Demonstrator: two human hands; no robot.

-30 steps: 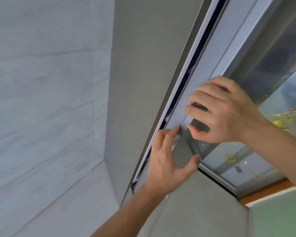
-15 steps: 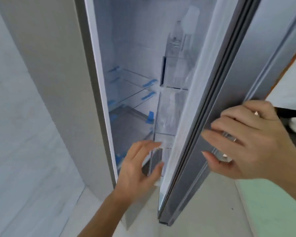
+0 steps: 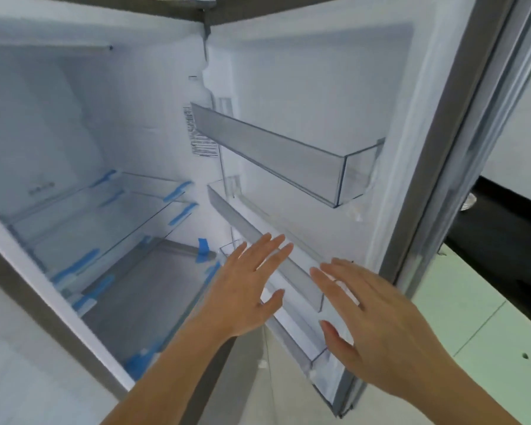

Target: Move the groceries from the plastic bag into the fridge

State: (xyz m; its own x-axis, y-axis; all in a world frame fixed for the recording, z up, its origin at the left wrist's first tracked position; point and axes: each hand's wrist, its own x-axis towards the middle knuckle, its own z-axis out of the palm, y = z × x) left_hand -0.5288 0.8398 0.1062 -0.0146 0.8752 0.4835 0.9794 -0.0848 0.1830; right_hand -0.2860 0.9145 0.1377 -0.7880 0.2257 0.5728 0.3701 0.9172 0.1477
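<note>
Both hands are flat and spread wide, holding nothing. The left hand (image 3: pixel 242 289) sits at lower centre and the right hand (image 3: pixel 377 326) at lower right. Their fingertips overlap the middle door bin (image 3: pixel 255 231); whether they touch it is unclear. Around them the fridge (image 3: pixel 74 118) stands open across the frame, its door (image 3: pixel 319 72) swung to the right. Glass shelves (image 3: pixel 105 216) with blue tape (image 3: pixel 178 191) lie at left.

White fridge (image 3: pixel 319 87) interior, blue tape strips (image 3: pixel 178 191), grey door edge (image 3: pixel 460 148).
</note>
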